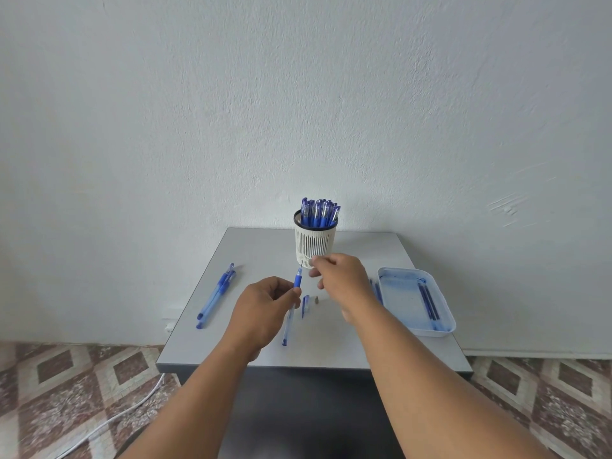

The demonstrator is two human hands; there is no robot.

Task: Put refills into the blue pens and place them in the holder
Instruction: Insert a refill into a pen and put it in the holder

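No lettering, number, brand or sign could be read anywhere. The pens (pixel 319 212) standing in the holder (pixel 315 241) and the loose pens (pixel 217 294) lying on the table (pixel 347 332) showed no legible print, and the tray (pixel 402 301) bore only blue ink stains.

A grey table (pixel 347 346) is set against a white wall (pixel 298 94). A white cable (pixel 109 422) is seen at 8 o'clock on the patterned floor (pixel 66 385).

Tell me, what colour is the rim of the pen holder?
The pen holder has a dark, nearly black rim over a white slatted body, seen in the head view.
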